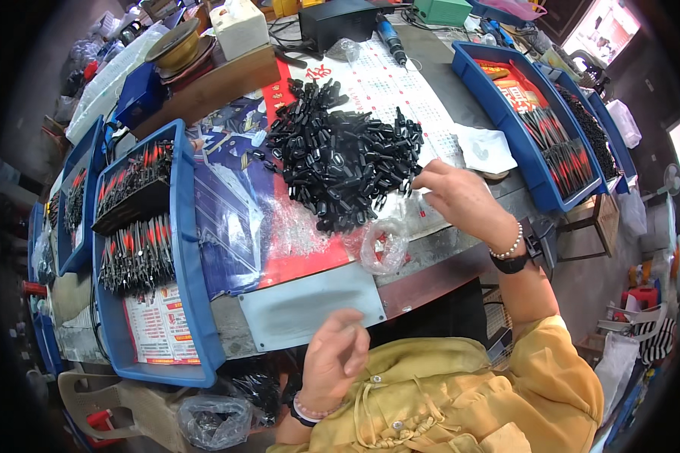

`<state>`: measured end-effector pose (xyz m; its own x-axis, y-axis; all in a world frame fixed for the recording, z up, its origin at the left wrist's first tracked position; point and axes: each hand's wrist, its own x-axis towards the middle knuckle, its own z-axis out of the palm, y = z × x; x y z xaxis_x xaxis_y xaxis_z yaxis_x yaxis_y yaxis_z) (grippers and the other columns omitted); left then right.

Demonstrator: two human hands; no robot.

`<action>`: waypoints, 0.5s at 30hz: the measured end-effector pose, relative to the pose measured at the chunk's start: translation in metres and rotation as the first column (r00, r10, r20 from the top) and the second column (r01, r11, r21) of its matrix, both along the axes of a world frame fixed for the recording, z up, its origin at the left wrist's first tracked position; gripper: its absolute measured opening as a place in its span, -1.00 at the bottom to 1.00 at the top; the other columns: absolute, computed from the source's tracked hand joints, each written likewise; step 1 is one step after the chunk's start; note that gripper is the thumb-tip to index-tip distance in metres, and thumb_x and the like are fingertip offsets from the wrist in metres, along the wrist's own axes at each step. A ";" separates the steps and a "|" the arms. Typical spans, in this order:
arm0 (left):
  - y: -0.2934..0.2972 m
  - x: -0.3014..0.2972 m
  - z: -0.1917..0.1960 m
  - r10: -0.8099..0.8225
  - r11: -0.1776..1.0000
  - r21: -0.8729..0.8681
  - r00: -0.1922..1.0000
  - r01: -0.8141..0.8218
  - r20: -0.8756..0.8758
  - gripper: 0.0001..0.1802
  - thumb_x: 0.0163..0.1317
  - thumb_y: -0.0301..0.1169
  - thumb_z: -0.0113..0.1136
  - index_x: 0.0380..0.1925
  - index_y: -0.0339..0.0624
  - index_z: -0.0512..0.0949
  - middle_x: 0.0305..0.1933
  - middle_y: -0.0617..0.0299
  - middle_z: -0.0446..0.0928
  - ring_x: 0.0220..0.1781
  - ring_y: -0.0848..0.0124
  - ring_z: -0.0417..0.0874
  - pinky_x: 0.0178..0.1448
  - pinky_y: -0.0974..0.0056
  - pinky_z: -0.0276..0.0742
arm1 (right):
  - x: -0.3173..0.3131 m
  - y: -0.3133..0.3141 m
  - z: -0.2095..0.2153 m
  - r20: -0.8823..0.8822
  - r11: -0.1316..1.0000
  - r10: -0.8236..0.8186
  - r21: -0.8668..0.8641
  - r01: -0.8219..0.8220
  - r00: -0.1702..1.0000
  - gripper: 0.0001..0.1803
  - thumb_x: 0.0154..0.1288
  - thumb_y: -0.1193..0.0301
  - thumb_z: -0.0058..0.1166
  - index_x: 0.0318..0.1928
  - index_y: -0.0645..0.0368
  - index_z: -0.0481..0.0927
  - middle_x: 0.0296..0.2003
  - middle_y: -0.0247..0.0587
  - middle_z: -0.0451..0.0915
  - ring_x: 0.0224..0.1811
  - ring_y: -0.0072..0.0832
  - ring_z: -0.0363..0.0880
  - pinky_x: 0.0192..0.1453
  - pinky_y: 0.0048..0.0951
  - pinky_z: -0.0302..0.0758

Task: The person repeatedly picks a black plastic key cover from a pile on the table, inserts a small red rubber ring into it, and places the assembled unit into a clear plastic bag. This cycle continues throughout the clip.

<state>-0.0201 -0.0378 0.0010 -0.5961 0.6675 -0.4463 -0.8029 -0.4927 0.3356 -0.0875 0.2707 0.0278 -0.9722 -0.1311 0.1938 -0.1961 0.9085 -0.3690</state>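
Head view: looks down on a cluttered worktable [234, 332].
Black parts [347, 158]: lie heaped mid-table on printed sheets.
Right hand [461, 198]: reaches to the heap's right edge, fingers bent close together, touching or just beside the parts; cannot tell whether pinching one.
Left hand [336, 351]: hangs by the near edge of the pale plate [310, 302], fingers loosely curled; cannot tell whether pinching anything.
Clear plastic bag [397, 257]: lies bunched at the heap's near side.
Left blue tray [185, 249], right blue tray [533, 181]: hold slim black-and-red pieces.
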 end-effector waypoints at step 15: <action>0.015 0.009 0.006 -0.088 0.991 -0.119 0.978 0.067 -0.188 -0.75 0.44 -0.37 -0.06 -0.04 -0.29 0.46 -0.45 0.28 0.45 -0.62 0.63 0.24 -0.52 0.52 0.16 | 0.007 -0.010 -0.001 -0.005 0.992 0.086 -0.091 -0.086 0.996 -0.84 0.14 0.54 0.09 -0.25 0.26 0.45 -0.30 -0.15 0.50 -0.26 -0.22 0.54 -0.17 -0.34 0.48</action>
<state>-0.0106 -0.0232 0.0067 -0.6265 0.6677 -0.4021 -0.7521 -0.3824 0.5368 -0.0807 0.2608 0.0273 -0.9578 -0.1961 0.2102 -0.2728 0.8507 -0.4493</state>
